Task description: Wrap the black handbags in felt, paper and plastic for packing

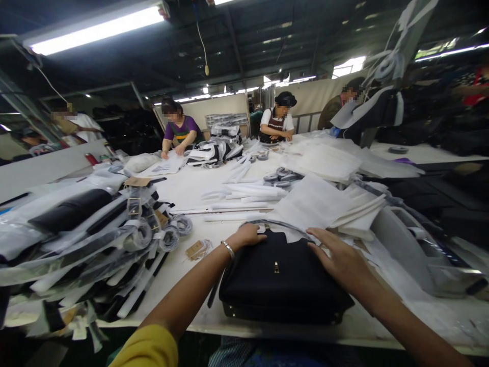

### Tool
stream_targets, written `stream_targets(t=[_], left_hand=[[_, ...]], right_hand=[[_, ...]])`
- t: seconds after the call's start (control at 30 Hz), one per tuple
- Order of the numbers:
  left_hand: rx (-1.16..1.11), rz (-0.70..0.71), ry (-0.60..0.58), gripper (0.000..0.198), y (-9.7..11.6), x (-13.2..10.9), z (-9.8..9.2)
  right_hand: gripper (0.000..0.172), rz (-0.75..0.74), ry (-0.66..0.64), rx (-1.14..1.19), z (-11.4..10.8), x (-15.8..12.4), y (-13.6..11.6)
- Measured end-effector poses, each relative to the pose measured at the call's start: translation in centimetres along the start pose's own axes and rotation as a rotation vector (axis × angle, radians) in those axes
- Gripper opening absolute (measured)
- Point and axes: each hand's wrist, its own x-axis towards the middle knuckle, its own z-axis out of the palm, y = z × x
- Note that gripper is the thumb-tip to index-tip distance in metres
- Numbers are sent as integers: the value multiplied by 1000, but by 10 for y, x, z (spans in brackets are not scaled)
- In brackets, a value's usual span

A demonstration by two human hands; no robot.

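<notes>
Loosely spread, left hand and right hand reach forward onto opposite sides of the black bag

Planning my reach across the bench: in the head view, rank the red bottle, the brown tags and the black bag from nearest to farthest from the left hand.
From the left hand:
1. Black bag: right at the hand, in front of the person.
2. Brown tags: on the bench, left of the bag.
3. Red bottle: far left, toward the back.
</notes>
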Motion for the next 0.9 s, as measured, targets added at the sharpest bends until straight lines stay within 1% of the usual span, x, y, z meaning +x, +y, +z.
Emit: stream_targets(t=[0.03, 0.07, 0.13, 0.17, 0.23, 0.3, 0.37, 0.43, 0.47, 0.57, 0.67, 0.77, 0.83, 0.9], left_hand=[[-8, -5, -17, 34, -2, 6, 2], [-19, -5, -28, 34, -3, 10, 5], [-52, 23, -34, 34, -4, 12, 8], [-71, 50, -24, 34, -3, 11, 9], [-107, 121, 30, 31, 0, 2, 10], [-132, 204, 139, 27, 8, -12, 7], [-140, 287, 291, 18, 19, -30, 1], [-129, 374, 455, 8, 32, -50, -6], [-116, 420, 531, 7, 38, -60, -9], [-66, 543, 755, 18, 52, -85, -14], [-18, 647, 934, 19, 55, -99, -12], [11, 715, 1012, 17, 54, -106, -9], [19, 729, 1018, 17, 53, -109, -7], [20, 726, 1003, 17, 53, -112, -7]], right_hand=[[34, -65, 0, 36, -2, 1, -11], [31, -109, -34, 87, -3, 3, -23], [29, -132, -157, 196, -1, 4, -40], [30, -132, -215, 231, 3, 5, -45], [32, -121, -294, 256, 12, 5, -45], [32, -83, -294, 247, 20, 7, -39], [32, -5, -236, 273, 23, 11, -33], [32, 85, -213, 396, 20, 16, -35], [34, 131, -232, 498, 16, 17, -40], [40, 298, -338, 902, 3, 16, -66], [41, 508, -384, 1301, -4, 6, -93], [44, 668, -396, 1548, -3, -3, -109], [45, 728, -395, 1623, 0, -5, -113], [41, 774, -404, 1676, 4, -5, -114]])
